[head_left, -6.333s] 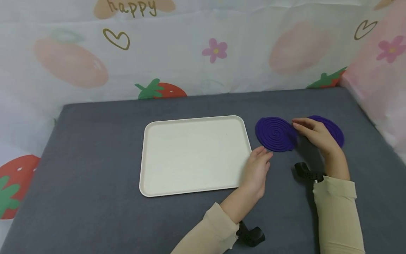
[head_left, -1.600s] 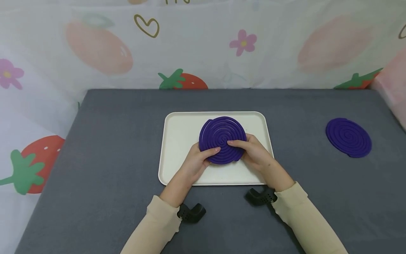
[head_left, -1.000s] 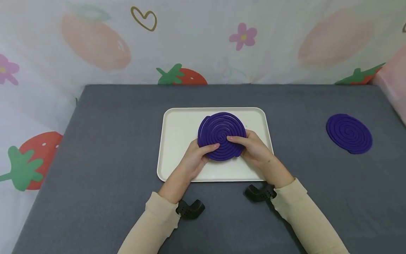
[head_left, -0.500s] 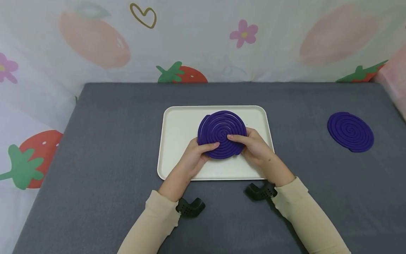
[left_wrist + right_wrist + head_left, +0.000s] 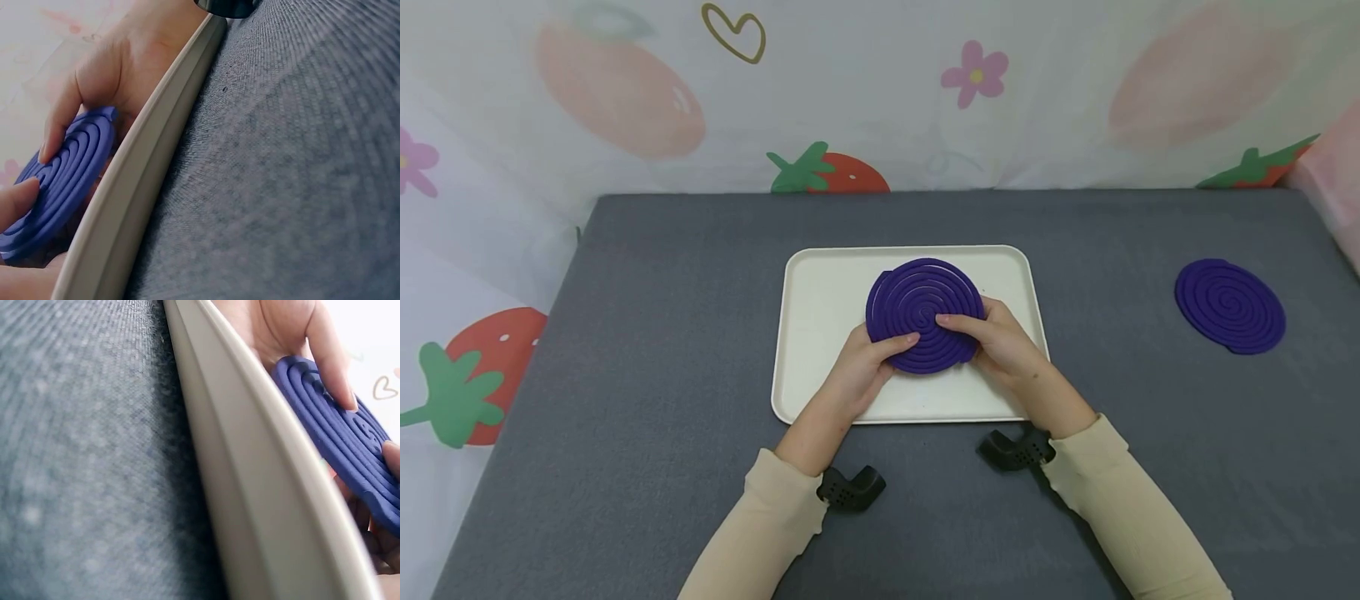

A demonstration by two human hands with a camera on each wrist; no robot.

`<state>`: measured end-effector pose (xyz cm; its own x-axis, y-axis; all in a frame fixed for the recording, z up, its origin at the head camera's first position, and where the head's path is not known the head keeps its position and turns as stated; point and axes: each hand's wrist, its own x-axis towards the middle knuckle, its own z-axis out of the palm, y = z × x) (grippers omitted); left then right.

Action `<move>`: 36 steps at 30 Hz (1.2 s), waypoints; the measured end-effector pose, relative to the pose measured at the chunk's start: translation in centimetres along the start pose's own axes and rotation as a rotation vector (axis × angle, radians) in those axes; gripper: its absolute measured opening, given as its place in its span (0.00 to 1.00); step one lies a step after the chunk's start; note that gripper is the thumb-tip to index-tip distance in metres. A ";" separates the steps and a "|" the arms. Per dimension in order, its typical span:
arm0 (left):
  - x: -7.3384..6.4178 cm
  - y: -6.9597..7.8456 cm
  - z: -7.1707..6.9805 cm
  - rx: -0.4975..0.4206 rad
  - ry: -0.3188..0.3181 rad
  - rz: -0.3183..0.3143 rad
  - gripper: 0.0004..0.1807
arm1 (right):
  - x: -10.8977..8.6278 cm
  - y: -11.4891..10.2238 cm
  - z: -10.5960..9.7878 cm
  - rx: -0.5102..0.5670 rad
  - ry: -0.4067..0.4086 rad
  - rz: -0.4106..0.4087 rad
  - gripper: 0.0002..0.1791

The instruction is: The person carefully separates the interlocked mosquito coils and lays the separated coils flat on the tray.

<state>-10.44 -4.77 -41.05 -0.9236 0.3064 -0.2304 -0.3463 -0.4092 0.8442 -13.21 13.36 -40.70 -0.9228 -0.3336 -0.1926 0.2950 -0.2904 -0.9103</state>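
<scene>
Purple coiled disc [image 5: 917, 292]: held up over the white tray [image 5: 820, 333], near its middle and slightly toward one o'clock; both wrist views show it tilted behind the tray's rim. Whether its lower edge touches the tray, I cannot tell.
Left hand [image 5: 859, 368]: grips the rim at about eight o'clock, thumb clamped on the coils and pointing to two o'clock, the other fingers behind and mostly hidden.
Right hand [image 5: 1009, 346]: grips the rim at about four o'clock, thumb clamped on the face and pointing between nine and ten, its tip close to the spiral's centre.
Thumb tips: apart, with bare coils between them.
Disc from the hands: two o'clock of the left, ten o'clock of the right; both touch it, so neither is nearer. Its outline is almost round, with no clear long axis.
Second purple disc [image 5: 1230, 306]: flat on the grey cloth [image 5: 662, 333], well apart from the tray at three o'clock, its longer axis running ten to four; the right hand is nearer to it.
Printed backdrop [image 5: 865, 100]: at twelve o'clock, beyond the far table edge.
</scene>
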 end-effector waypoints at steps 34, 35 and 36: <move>-0.5 0.1 -0.2 0.048 -0.047 0.013 0.29 | -0.4 -0.2 0.7 -0.038 0.035 -0.012 0.12; -0.5 0.1 -0.2 0.048 -0.050 0.012 0.29 | -0.4 -0.2 0.7 -0.041 0.036 -0.013 0.12; -0.4 0.1 -0.2 0.048 -0.053 0.012 0.29 | -0.4 -0.2 0.6 -0.042 0.037 -0.014 0.13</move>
<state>-10.10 -5.16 -40.98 -0.9171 0.3476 -0.1951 -0.3259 -0.3721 0.8691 -12.73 13.00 -40.16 -0.9355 -0.2962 -0.1928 0.2723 -0.2564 -0.9274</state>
